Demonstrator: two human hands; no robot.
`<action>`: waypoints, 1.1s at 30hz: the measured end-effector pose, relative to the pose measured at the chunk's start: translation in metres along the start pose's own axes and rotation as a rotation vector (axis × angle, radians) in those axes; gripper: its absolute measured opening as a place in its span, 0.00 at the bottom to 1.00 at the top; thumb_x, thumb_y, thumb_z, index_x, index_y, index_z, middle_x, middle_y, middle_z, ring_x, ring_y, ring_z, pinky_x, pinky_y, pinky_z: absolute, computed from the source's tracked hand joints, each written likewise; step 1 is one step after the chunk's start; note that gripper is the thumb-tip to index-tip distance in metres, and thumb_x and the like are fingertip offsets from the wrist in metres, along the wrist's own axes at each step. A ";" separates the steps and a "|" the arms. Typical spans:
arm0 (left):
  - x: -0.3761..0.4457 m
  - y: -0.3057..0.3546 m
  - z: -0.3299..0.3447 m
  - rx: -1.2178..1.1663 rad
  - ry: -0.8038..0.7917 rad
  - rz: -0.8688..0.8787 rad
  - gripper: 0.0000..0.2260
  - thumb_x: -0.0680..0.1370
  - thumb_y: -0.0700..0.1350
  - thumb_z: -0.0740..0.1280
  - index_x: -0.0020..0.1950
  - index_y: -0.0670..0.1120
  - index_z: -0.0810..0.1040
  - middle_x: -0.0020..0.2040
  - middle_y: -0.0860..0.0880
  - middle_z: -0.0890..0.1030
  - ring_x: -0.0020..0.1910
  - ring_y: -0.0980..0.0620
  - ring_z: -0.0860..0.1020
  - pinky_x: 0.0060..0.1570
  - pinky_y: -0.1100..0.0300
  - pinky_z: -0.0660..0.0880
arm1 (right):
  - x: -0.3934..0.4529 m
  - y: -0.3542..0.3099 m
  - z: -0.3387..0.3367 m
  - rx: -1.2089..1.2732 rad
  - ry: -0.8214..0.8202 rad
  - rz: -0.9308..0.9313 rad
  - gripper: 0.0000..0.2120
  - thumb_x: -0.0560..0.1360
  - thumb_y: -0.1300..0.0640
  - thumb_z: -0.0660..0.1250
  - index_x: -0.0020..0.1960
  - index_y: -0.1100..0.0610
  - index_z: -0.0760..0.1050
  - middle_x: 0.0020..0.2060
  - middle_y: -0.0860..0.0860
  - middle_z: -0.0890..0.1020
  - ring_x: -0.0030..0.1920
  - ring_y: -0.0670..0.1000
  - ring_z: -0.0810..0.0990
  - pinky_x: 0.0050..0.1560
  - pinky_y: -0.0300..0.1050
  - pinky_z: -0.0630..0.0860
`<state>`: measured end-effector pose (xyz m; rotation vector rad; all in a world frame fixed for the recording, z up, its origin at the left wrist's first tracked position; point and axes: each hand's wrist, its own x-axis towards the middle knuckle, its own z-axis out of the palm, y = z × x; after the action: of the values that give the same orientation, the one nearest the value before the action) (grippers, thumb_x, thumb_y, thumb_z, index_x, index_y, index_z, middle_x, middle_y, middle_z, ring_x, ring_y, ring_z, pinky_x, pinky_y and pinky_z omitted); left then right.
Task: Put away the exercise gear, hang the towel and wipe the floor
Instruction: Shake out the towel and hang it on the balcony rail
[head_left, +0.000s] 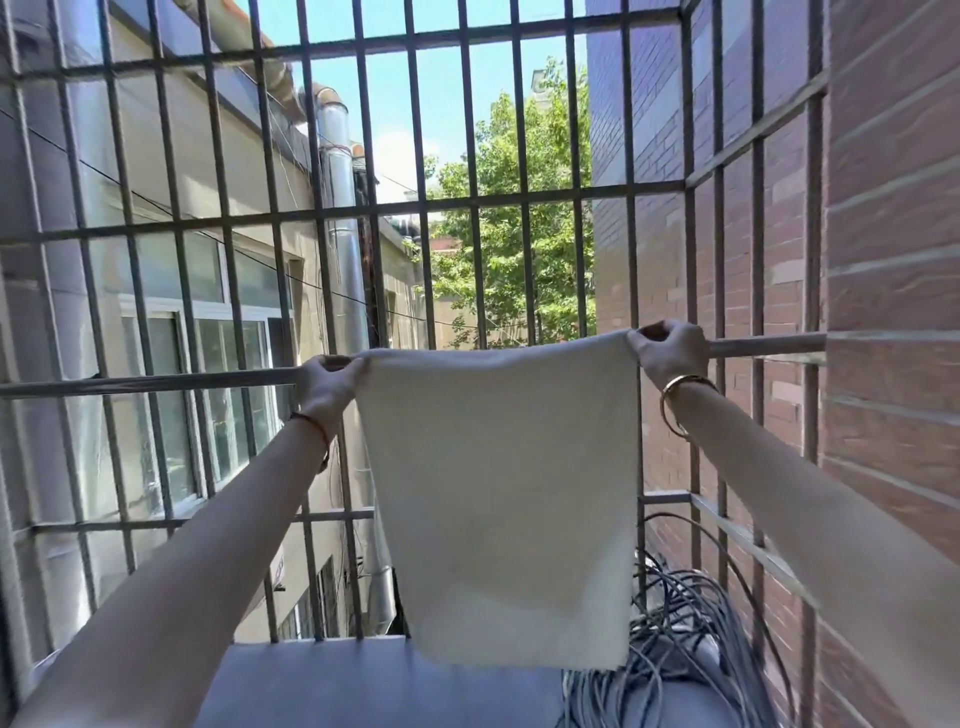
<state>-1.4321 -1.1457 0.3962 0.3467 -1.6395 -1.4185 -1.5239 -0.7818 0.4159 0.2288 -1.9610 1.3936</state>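
1. Head view: the towel (498, 488) is draped over the rail (769, 344), which runs across the window grille (470, 208), and hangs down flat.
2. Left hand (328, 382) has its grip closed on the towel's upper left corner at the rail; right hand (667, 349) pinches the upper right corner the same way, and the top edge looks taut between them.
3. Step in hand, by my reading: hanging the towel. It looks nearly done.
4. Next move likely calls for checking that the cloth sits evenly over the rail, then letting go with both hands without dragging it off.
5. Beyond: a cable bundle (675, 623) lies on the ledge (332, 680) below right, and a brick wall (893, 260) stands to the right.
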 end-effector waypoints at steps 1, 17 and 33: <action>0.005 0.001 0.001 0.044 0.023 0.007 0.17 0.74 0.46 0.75 0.58 0.40 0.76 0.54 0.41 0.80 0.53 0.44 0.80 0.60 0.49 0.77 | 0.002 -0.003 0.001 -0.023 0.013 -0.004 0.13 0.74 0.54 0.70 0.53 0.61 0.79 0.49 0.57 0.83 0.48 0.53 0.80 0.49 0.42 0.76; 0.025 -0.015 0.011 0.461 0.180 0.400 0.16 0.74 0.48 0.75 0.52 0.39 0.76 0.44 0.44 0.80 0.41 0.48 0.77 0.42 0.57 0.74 | 0.009 0.016 0.032 -0.380 0.189 -0.384 0.11 0.73 0.54 0.70 0.47 0.62 0.76 0.42 0.59 0.81 0.46 0.59 0.78 0.46 0.49 0.73; -0.037 -0.118 -0.014 0.090 -0.230 0.089 0.29 0.62 0.68 0.72 0.47 0.43 0.81 0.38 0.50 0.82 0.32 0.55 0.78 0.37 0.56 0.75 | -0.043 0.092 0.045 0.011 -0.150 -0.181 0.24 0.68 0.38 0.64 0.43 0.61 0.74 0.36 0.55 0.79 0.35 0.54 0.75 0.35 0.44 0.70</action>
<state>-1.4409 -1.1636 0.2738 0.1636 -1.8850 -1.3594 -1.5594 -0.7954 0.3118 0.5158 -1.9984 1.3021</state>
